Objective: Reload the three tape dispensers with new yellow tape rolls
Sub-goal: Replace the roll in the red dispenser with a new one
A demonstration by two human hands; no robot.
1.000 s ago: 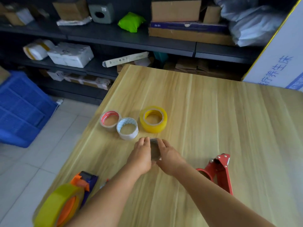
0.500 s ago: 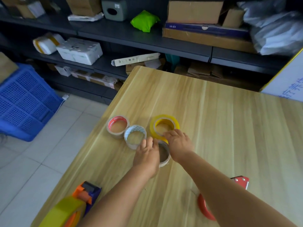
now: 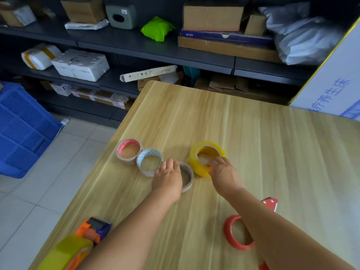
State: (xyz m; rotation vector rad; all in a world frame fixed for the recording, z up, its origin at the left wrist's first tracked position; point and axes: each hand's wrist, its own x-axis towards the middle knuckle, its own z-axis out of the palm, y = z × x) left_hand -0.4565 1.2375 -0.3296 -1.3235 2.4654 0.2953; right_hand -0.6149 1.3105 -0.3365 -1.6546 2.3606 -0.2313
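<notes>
A new yellow tape roll (image 3: 202, 168) lies flat on the wooden table (image 3: 272, 152). My right hand (image 3: 224, 175) grips its near rim, fingers hooked into the hole. My left hand (image 3: 168, 180) rests curled over the left rim of an empty cardboard core (image 3: 188, 179), just left of the yellow roll. An orange dispenser (image 3: 91, 230) loaded with yellow tape sits at the near left edge. A red dispenser (image 3: 236, 232) lies near right, partly hidden by my right forearm.
Two more empty cores, one printed red (image 3: 128, 152) and one printed blue-white (image 3: 149, 162), stand left of my left hand. A blue crate (image 3: 21, 129) is on the floor to the left. Dark shelves with boxes run behind. A white carton (image 3: 335, 94) stands far right.
Both hands carried the empty core forward and set it beside the other cores. My right hand then left it and took hold of the yellow roll.
</notes>
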